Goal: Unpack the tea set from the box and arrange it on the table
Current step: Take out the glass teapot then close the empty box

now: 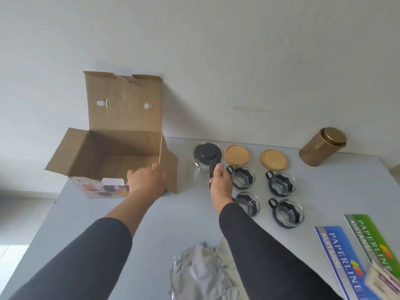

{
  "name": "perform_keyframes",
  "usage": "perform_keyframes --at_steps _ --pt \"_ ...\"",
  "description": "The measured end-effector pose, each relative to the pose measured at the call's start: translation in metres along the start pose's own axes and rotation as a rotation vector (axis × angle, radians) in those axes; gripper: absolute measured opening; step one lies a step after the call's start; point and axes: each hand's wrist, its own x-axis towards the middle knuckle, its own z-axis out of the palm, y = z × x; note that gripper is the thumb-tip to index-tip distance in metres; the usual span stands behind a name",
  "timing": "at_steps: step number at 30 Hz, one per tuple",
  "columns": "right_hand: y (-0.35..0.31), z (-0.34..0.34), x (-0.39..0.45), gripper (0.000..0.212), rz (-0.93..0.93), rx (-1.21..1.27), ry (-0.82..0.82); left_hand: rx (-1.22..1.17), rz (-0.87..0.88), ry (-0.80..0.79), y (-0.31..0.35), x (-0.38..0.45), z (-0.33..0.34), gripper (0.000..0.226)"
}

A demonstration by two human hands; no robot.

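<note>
- The teapot (206, 164), clear glass with a black lid, stands on the table (134, 215) just right of the box (112, 156) and left of the cups.
- Its black handle points toward the person and lies inside the right hand (220, 180): the fingers wrap the handle, and the thumb lies up along it toward the lid.
- The right arm reaches straight forward, its dark sleeve ending at the wrist.
- The left hand (146, 180) rests on the box's near right rim, knuckles up; its fingertips dip over the edge, so I cannot tell how tightly they curl.
- The left arm stretches forward and slightly right, sleeve pushed up to mid forearm.
- The box stands open at the table's left back, flaps spread, rear flap upright against the wall.
- Four glass cups (281, 184) in black holders stand in two rows right of the teapot.
- Two wooden lids (237, 154) lie behind the cups.
- A gold tin (322, 148) stands at the far right.
- Grey wrapping (201, 273) lies at the near edge; two receipt books (344, 258) lie near right.
</note>
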Motion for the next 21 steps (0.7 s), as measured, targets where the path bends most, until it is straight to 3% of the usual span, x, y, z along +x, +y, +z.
perform_keyframes --at_steps 6,8,10,12,15,18,21 --pt "0.001 -0.005 0.0 0.045 -0.023 -0.097 0.02 -0.033 0.029 -0.028 -0.005 -0.004 -0.006 0.039" --pt "-0.003 -0.007 -0.005 0.036 -0.111 -0.114 0.153 -0.157 0.074 -0.015 -0.007 -0.005 -0.011 0.037" --pt "-0.009 -0.005 -0.015 0.031 -0.294 -0.168 0.39 -0.333 0.058 0.048 -0.015 -0.006 -0.02 0.037" --pt "-0.018 0.003 -0.029 0.026 -0.491 -0.209 0.452 -0.362 0.017 0.154 -0.031 -0.004 -0.028 0.037" --pt "-0.03 0.028 -0.054 0.033 -0.522 -0.217 0.203 -0.252 -0.038 0.164 -0.069 0.002 -0.031 0.038" --pt "-0.034 0.064 -0.079 0.041 -0.314 -0.236 -0.045 -0.121 -0.139 0.138 -0.115 0.003 -0.034 0.039" --pt "-0.033 0.098 -0.103 0.051 -0.081 -0.319 -0.14 -0.104 -0.229 0.101 -0.156 0.004 -0.04 0.044"
